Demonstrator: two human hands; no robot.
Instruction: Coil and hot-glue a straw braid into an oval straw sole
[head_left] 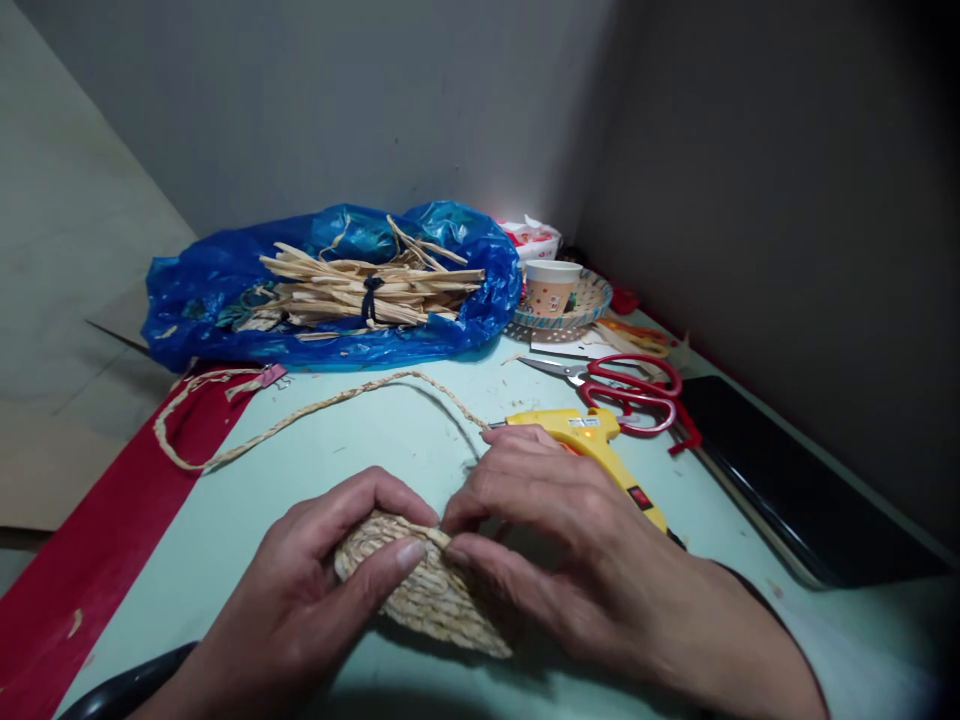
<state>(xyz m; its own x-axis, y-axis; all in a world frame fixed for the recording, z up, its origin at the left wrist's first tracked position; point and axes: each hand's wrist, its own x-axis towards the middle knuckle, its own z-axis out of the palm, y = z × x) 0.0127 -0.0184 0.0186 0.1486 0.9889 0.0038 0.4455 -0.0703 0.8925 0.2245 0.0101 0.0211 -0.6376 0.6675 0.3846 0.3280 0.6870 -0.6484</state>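
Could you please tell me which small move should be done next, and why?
Perhaps the right hand should press the strand along the upper edge of the woven piece gently flat: its thumb and forefinger are already at that edge, while the left hand steadies the piece, its thumb resting on the woven face.

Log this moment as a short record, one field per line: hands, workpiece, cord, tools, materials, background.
Left hand: the left hand grips the woven piece, thumb on the near face
Right hand: the right hand has thumb and forefinger at its upper edge, apparently pinching
Workpiece: rows of pale plaited fibre, held tilted
Cord: braided cord curves from a pink clip toward the right hand
Tools: yellow glue gun; red-handled scissors beyond it
Materials: tied bundle of dry strips on a blue plastic bag
Background: paper cup in a shallow woven tray
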